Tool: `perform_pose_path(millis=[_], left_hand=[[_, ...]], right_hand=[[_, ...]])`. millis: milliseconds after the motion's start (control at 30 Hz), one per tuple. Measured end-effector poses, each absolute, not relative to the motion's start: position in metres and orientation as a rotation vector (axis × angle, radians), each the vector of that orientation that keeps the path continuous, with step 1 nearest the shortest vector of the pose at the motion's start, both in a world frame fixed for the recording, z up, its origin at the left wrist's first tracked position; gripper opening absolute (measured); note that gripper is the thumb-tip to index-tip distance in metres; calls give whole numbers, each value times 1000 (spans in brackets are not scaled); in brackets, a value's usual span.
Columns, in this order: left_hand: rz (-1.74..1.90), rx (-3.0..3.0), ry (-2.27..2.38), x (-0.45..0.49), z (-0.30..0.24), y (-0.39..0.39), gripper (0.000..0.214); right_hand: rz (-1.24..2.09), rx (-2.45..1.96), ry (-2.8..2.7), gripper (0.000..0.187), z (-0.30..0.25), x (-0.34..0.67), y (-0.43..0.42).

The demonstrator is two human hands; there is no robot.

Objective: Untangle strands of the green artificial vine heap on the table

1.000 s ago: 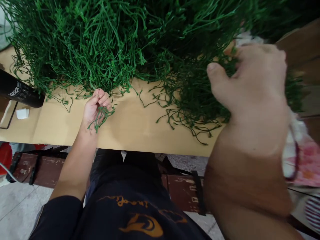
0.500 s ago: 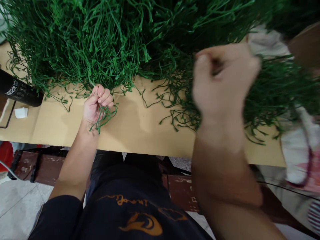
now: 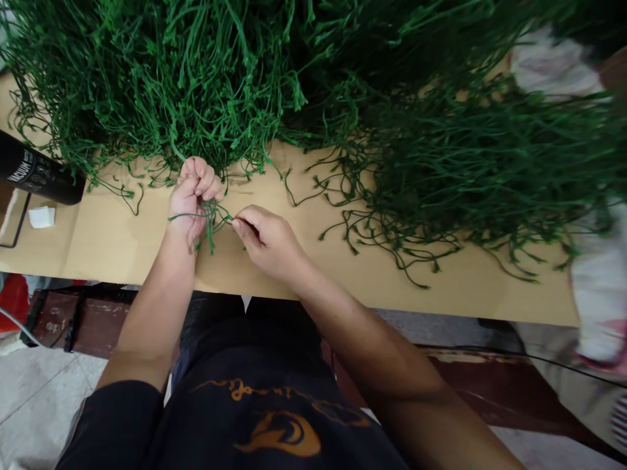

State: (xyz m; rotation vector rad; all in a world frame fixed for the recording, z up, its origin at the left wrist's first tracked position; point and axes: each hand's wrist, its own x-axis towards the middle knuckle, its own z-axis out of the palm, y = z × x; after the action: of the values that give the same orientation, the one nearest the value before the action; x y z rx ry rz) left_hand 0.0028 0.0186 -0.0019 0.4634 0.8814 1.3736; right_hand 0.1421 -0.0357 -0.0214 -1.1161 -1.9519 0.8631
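Note:
My left hand is closed around a green artificial plant stem, whose thin branching ends hang out below the fingers. Pinched between thumb and forefinger, one of those ends is held by my right hand, just to the right of the left one. Behind my left hand rises a large heap of similar green plastic stems. To the right, a second pile of stems lies sideways with loose tips spread over the cardboard-coloured tabletop.
At the left edge a black bottle lies on its side, near a small white piece of paper. White and pink cloth hangs at the right edge. A dark brown bench is below the table.
My right hand has come down and left from above the right-hand pile to pinch the stem's end beside my left hand. My left hand keeps its hold almost in place.

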Motion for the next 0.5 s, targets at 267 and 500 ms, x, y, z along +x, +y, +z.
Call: perform_pose_path(millis=[267, 500], left_hand=[[1407, 479, 903, 2, -12, 23, 31], [1523, 352, 844, -8, -12, 30, 42]], right_hand=[[603, -1191, -2009, 22, -27, 145, -43], [695, -642, -2253, 23, -28, 137, -83]])
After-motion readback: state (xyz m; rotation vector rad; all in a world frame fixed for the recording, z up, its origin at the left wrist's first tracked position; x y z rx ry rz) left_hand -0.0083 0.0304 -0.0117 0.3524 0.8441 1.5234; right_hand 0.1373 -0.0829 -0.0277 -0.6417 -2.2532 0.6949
